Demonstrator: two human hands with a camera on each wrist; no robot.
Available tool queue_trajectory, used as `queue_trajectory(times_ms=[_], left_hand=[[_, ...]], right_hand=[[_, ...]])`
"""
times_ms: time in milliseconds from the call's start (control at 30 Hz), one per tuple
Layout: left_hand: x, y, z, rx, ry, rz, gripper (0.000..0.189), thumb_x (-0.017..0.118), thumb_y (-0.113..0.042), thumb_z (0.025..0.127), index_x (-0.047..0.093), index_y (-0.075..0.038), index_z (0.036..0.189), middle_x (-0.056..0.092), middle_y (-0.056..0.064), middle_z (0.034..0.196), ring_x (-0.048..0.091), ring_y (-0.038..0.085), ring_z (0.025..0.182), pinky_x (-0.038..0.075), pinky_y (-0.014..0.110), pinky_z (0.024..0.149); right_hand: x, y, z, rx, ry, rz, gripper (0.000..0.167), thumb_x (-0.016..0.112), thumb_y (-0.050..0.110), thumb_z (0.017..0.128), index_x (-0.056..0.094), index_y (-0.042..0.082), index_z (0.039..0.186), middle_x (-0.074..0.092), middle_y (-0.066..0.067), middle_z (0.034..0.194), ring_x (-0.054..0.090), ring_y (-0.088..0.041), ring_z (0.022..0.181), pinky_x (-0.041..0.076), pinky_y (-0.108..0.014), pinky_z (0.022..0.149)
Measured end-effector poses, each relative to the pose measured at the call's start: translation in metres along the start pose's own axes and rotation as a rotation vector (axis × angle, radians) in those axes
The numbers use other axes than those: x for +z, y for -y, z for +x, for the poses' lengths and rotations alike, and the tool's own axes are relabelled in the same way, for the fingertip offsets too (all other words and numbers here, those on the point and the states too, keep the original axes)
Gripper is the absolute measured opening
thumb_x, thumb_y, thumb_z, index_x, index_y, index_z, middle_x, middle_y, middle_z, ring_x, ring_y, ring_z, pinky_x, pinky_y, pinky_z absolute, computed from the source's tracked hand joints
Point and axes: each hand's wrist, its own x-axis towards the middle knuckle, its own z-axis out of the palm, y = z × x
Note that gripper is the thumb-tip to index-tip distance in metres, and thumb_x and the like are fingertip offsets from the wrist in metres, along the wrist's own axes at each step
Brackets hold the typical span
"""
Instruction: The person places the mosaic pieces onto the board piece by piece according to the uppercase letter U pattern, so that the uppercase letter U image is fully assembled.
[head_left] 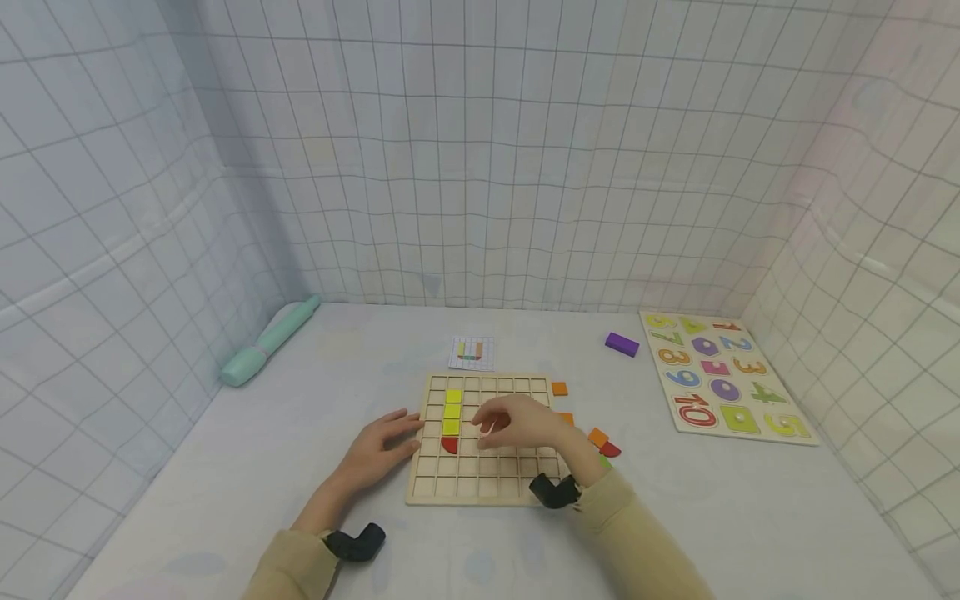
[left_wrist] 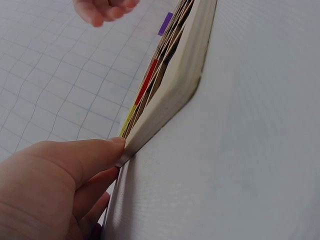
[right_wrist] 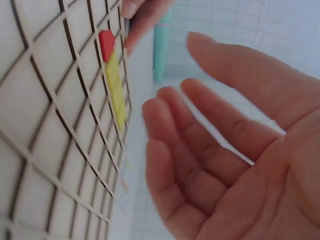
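Note:
A wooden grid board point(head_left: 450, 490) lies flat on the table in front of me. In one of its left columns several yellow square tiles point(head_left: 452, 411) form a line, with a red quarter-round tile point(head_left: 450, 445) at the near end. My left hand point(head_left: 369, 452) touches the board's left edge with its thumb and fingertips, the fingers fairly straight. Over the middle of the board hovers my right hand point(head_left: 521, 422), its fingers loosely bent; the right wrist view shows nothing between thumb and fingers point(right_wrist: 165, 120).
Beyond the board lies a small pattern card point(head_left: 471, 353). Loose orange tiles point(head_left: 559, 388), a red piece point(head_left: 611, 450) and a partly hidden green piece point(head_left: 604, 462) are at its right. Farther out: a purple block point(head_left: 622, 344), a number puzzle point(head_left: 731, 379), a mint-green stick-like object point(head_left: 270, 342).

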Motion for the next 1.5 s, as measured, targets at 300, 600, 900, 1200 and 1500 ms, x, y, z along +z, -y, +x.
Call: queue_trajectory(times_ms=[300, 600, 900, 1200, 1500], left_hand=[[0.002, 0.001, 0.0, -0.019, 0.003, 0.018, 0.039, 0.066, -0.027, 0.089, 0.063, -0.009, 0.123, 0.053, 0.007, 0.135, 0.034, 0.034, 0.133, 0.026, 0.055, 0.108], [0.001, 0.001, 0.001, -0.017, 0.0, 0.009, 0.038, 0.066, -0.026, 0.088, 0.064, -0.007, 0.122, 0.053, 0.007, 0.134, 0.034, 0.034, 0.133, 0.027, 0.054, 0.108], [0.001, 0.0, 0.001, -0.024, 0.004, 0.001, 0.039, 0.066, -0.026, 0.088, 0.063, -0.007, 0.122, 0.053, 0.008, 0.135, 0.033, 0.034, 0.134, 0.026, 0.054, 0.108], [-0.001, -0.002, 0.0, -0.019, 0.003, -0.003, 0.039, 0.066, -0.026, 0.088, 0.063, -0.007, 0.122, 0.053, 0.008, 0.135, 0.033, 0.035, 0.133, 0.026, 0.054, 0.108], [-0.001, -0.003, 0.0, -0.021, 0.007, -0.007, 0.039, 0.066, -0.026, 0.089, 0.063, -0.006, 0.123, 0.052, 0.009, 0.135, 0.033, 0.035, 0.134, 0.026, 0.055, 0.108]], right_hand=[[-0.035, -0.008, -0.047, -0.116, -0.119, 0.071, 0.026, 0.068, 0.026, 0.087, 0.065, 0.015, 0.11, 0.066, -0.002, 0.1, 0.059, -0.011, 0.088, 0.051, -0.029, 0.082], [-0.039, -0.04, -0.077, -0.164, -0.251, 0.08, 0.024, 0.068, 0.019, 0.088, 0.064, 0.011, 0.11, 0.066, -0.006, 0.101, 0.059, -0.011, 0.088, 0.051, -0.027, 0.079], [-0.031, -0.064, -0.095, -0.111, -0.29, 0.141, 0.035, 0.07, 0.019, 0.086, 0.061, 0.0, 0.114, 0.065, -0.009, 0.1, 0.059, -0.012, 0.088, 0.051, -0.025, 0.075], [-0.029, -0.053, -0.114, -0.063, -0.234, 0.193, 0.029, 0.07, 0.007, 0.084, 0.062, -0.005, 0.109, 0.064, -0.014, 0.094, 0.059, -0.015, 0.081, 0.051, -0.025, 0.066], [-0.027, -0.06, -0.122, -0.028, -0.209, 0.228, 0.028, 0.072, 0.008, 0.082, 0.063, -0.005, 0.105, 0.064, -0.015, 0.091, 0.058, -0.014, 0.079, 0.051, -0.025, 0.068]])
